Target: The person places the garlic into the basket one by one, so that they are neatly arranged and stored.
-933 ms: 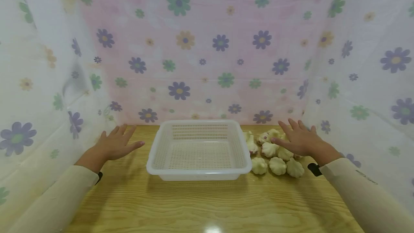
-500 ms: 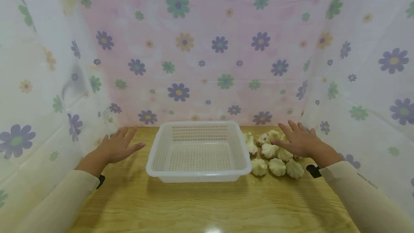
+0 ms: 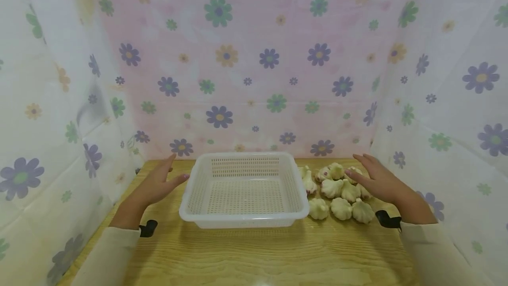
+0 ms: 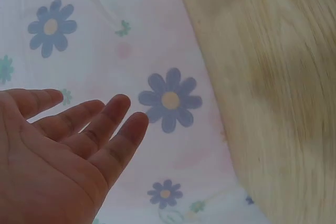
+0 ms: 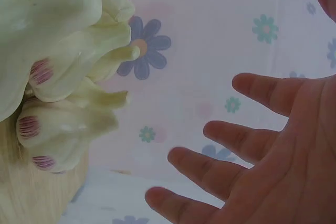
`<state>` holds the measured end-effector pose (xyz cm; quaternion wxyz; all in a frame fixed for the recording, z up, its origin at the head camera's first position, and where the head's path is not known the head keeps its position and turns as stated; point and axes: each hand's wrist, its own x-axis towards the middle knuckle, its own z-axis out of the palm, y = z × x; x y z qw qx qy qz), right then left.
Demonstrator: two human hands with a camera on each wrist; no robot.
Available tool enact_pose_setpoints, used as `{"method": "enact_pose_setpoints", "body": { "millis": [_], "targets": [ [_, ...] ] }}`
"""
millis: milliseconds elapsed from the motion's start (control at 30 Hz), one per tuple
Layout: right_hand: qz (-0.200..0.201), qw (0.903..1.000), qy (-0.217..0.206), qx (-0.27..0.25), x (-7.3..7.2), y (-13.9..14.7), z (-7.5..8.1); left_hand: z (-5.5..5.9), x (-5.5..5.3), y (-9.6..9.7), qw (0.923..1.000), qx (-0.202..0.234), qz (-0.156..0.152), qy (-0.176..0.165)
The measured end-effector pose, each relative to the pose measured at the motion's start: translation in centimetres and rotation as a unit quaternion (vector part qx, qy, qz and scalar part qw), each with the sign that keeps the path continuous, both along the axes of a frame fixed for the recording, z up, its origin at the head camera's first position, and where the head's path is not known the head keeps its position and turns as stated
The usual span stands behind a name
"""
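A white plastic basket point(image 3: 244, 220) with slotted walls stands on the wooden table, and nothing lies in it. To its right several garlic bulbs point(image 3: 341, 208) are grouped in a loose pile; in the right wrist view, garlic bulbs point(image 5: 68, 135) show purple streaks. My left hand point(image 3: 158, 184) hovers left of the basket, thumb close to its rim, holding nothing; that left hand point(image 4: 68, 150) has its fingers spread and relaxed. Above the right side of the pile is my right hand point(image 3: 382, 182), apart from the bulbs, and the right hand point(image 5: 262, 156) shows extended, separated fingers.
A flower-printed cloth point(image 3: 254, 78) encloses the table at the back and both sides. The wooden tabletop point(image 3: 246, 255) stretches in front of the basket. Black bands circle both wrists, the left band point(image 3: 148, 228) and the right band point(image 3: 388, 220).
My left hand has moved right, nearer the basket, and turned its palm inward. The right hand has shifted slightly right and also turned inward. Basket and garlic stay where they were.
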<state>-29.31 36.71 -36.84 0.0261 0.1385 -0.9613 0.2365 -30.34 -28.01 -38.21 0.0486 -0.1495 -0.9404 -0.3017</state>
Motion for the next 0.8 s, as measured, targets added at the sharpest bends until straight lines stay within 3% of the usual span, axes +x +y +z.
{"method": "enact_pose_setpoints", "body": {
  "millis": [233, 400, 533, 800],
  "targets": [
    [-0.008, 0.9988, 0.018, -0.044, 1.3, 1.8, -1.0, -1.3, -0.5, 1.7, 0.9986, 0.051, 0.012, -0.010],
    [-0.035, 0.9960, 0.032, -0.076, 1.8, 3.3, -2.2, -2.2, -0.8, 2.8, 0.9933, 0.107, 0.020, -0.039],
    [-0.027, 0.9946, 0.034, -0.095, 1.7, 4.6, -3.1, -2.6, -1.0, 3.3, 0.9877, 0.143, 0.027, -0.057],
    [0.021, 0.9837, -0.068, -0.165, 1.7, 6.5, -4.3, -3.0, -0.9, 3.7, 0.9703, 0.226, -0.011, -0.084]
  ]
}}
